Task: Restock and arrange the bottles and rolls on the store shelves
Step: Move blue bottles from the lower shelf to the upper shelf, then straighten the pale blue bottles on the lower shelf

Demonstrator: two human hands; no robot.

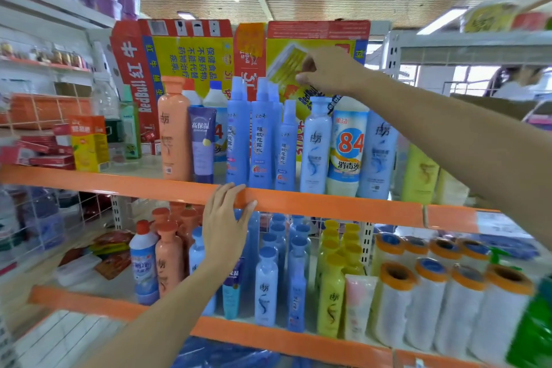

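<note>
Judging by full shelves, you're mostly arranging: left hand (226, 225) flat on the shelf edge (328, 203), right hand (330, 72) loosely curled, empty, above the bottles (348, 146)

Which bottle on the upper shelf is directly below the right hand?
The white "84" disinfectant bottle, standing between two pale blue bottles; the right hand hovers just above its top. It alone carries the large red "84" label.

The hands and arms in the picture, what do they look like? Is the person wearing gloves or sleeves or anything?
No gloves. The left hand and the right hand are both bare, and both forearms are bare too, with no sleeves showing as far as the picture's edge. I see no watch, bracelet or ring on either one.
</note>
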